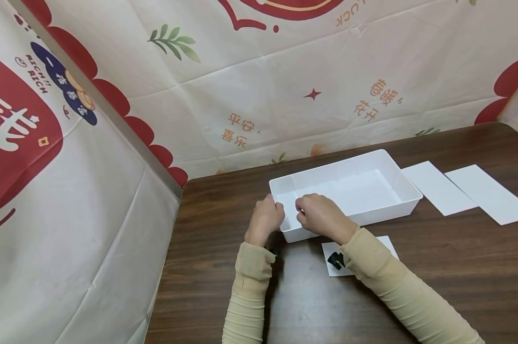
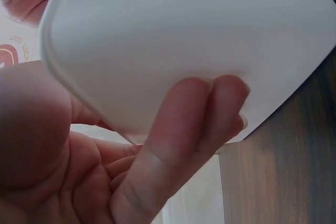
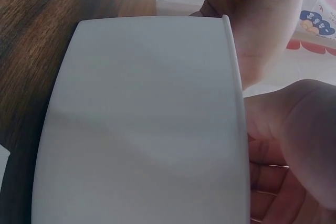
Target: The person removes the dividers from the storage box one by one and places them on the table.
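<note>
A white rectangular box, without a lid, stands on the dark wood table. My left hand grips its left end wall; in the left wrist view, fingertips press flat against the outer white wall. My right hand reaches over the near wall, at the left part of the box, its fingers curled inward close to my left hand. In the right wrist view the box's outer wall fills the middle, and the curled right fingers show past the rim. I cannot tell whether those fingers pinch anything.
Two flat white panels lie to the right of the box, side by side. Another white panel lies in front of the box, partly covered by my right sleeve. A printed cloth backdrop rises behind the table and along its left.
</note>
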The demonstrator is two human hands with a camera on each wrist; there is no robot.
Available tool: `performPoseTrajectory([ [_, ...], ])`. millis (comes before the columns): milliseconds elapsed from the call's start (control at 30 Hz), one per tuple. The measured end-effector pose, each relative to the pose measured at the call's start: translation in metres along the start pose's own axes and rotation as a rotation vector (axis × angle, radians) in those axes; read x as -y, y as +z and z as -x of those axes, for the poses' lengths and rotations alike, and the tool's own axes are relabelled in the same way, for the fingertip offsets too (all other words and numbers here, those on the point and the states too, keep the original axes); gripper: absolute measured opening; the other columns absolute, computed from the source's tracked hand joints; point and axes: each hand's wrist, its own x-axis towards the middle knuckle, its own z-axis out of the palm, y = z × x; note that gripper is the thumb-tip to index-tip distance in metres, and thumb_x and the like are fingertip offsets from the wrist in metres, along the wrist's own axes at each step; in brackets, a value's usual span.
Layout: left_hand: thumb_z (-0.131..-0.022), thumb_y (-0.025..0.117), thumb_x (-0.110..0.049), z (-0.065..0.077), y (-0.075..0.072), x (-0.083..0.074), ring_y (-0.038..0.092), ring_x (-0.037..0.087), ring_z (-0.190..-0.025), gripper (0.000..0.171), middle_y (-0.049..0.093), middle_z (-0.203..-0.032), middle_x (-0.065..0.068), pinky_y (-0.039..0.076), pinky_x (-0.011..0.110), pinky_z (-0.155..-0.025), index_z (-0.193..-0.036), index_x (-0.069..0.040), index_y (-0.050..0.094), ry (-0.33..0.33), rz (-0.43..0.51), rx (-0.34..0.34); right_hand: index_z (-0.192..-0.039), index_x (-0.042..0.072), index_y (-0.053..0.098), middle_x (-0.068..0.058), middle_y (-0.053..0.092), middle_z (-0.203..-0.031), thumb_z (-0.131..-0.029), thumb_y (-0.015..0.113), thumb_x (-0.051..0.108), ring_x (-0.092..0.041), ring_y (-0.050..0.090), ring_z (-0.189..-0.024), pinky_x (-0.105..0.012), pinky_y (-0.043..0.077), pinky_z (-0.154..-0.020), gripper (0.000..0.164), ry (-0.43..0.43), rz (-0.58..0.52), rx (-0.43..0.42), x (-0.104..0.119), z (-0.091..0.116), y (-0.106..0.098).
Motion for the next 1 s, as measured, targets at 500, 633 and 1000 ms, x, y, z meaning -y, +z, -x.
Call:
performPoseTrajectory([
  [500,-0.092,0.041,-0.02,-0.0003,0.0009,-0.0007,0.056,0.02,-0.065,0.031,0.06,-0.08,0.013,0.043,0.031,-0.051,-0.105,0.003,0.056,-0.004,-0.012,-0.028,-0.055,0.015,0.047,0.005,0.043,-0.052,-0.068,0.056,0.002,-0.011,0.039,-0.048,-0.026,0.032,-0.046,0.02,-0.039,-0.017,-0.045,-0.0043,-0.0017,0.0031],
  [633,-0.092,0.04,-0.021,-0.0001,0.0002,-0.0013,0.055,0.02,-0.063,0.031,0.058,-0.076,0.01,0.043,0.03,-0.049,-0.104,0.003,0.056,-0.007,-0.011,-0.021,-0.055,0.016,0.048,0.006,0.043,-0.052,-0.068,0.055,0.002,-0.011,0.04,-0.049,-0.025,0.033,-0.047,0.02,-0.039,-0.038,-0.047,-0.005,-0.0022,0.0008],
  [1000,-0.093,0.042,-0.021,0.0001,0.0007,-0.0015,0.055,0.02,-0.064,0.03,0.059,-0.078,0.012,0.043,0.031,-0.051,-0.104,0.003,0.056,-0.012,-0.012,-0.028,-0.056,0.016,0.049,0.006,0.044,-0.053,-0.069,0.054,0.002,-0.01,0.041,-0.05,-0.026,0.035,-0.048,0.02,-0.04,-0.047,-0.057,-0.0034,-0.0009,-0.0017],
])
